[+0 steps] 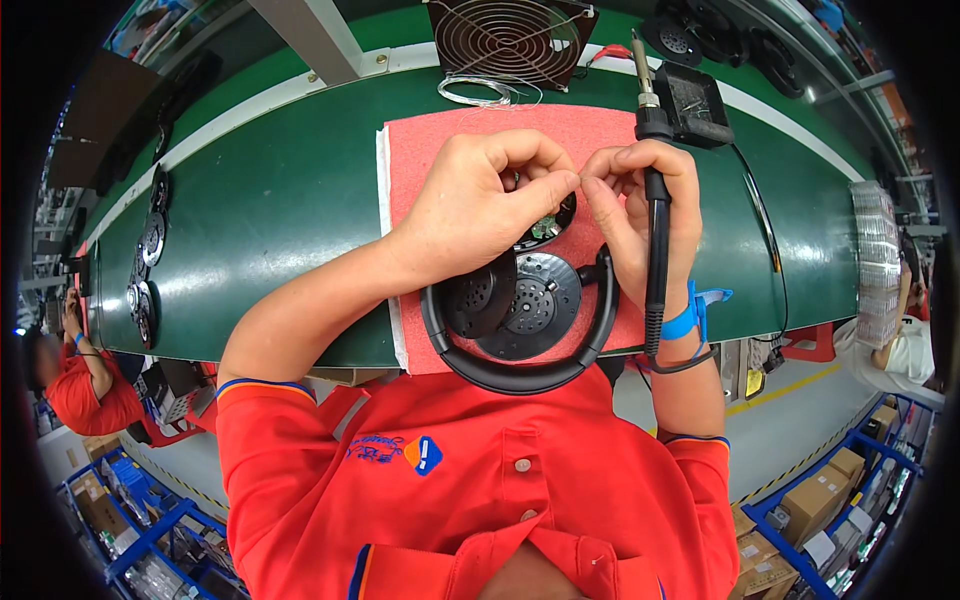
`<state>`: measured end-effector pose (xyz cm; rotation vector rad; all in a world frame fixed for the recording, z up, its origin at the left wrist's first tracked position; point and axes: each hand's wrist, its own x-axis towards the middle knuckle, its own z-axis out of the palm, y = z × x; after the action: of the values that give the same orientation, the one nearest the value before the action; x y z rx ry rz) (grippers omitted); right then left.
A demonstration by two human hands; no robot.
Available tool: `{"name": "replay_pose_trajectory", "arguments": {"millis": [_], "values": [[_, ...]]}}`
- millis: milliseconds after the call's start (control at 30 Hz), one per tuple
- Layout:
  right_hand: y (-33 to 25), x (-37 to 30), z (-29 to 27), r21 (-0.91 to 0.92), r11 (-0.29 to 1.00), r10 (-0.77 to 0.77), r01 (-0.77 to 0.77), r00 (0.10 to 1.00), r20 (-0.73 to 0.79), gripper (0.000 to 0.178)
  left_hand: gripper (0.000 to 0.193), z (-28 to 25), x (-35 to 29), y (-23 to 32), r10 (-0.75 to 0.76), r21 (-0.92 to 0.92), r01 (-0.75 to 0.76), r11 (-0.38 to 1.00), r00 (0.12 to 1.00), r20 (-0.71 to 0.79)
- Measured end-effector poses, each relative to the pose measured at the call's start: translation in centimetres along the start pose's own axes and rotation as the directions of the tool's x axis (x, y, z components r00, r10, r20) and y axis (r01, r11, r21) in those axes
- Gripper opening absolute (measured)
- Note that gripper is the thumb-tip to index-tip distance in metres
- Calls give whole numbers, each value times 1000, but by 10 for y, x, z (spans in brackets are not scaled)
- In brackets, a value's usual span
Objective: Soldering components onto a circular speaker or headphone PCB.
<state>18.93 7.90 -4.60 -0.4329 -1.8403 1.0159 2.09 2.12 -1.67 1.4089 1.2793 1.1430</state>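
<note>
Over a pink foam mat, my left hand is closed, thumb and index finger pinched on something too small to make out. Its fingertips nearly meet those of my right hand, which carries a soldering iron with the tip pointing away from me. The right thumb and index finger are also pinched together. Below the hands lies a pair of black headphones, its band curving toward me and its round perforated ear-cup parts showing. A cup with a green circuit board is partly hidden by my left hand.
A fan with a wire guard stands at the back, with a coil of thin white wire before it. Right of it is a black soldering stand. Black round parts line the green table's left; stacked clear trays stand right.
</note>
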Motion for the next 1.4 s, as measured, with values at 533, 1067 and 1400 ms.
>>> {"name": "replay_pose_trajectory", "arguments": {"millis": [533,1067,1400], "values": [[-29,0,-30,-457,865,-248,207,968,-31,22,10,-16,5,-33,310,499,-221,838,945,-103],[-37,-4,-21,-345,900,-297,268,954,-33,56,9,-12,5,-35,229,446,-157,881,967,-112],[-27,-8,-20,-229,932,-280,281,959,40,38,8,-14,1,-30,162,466,-131,875,986,-27]]}}
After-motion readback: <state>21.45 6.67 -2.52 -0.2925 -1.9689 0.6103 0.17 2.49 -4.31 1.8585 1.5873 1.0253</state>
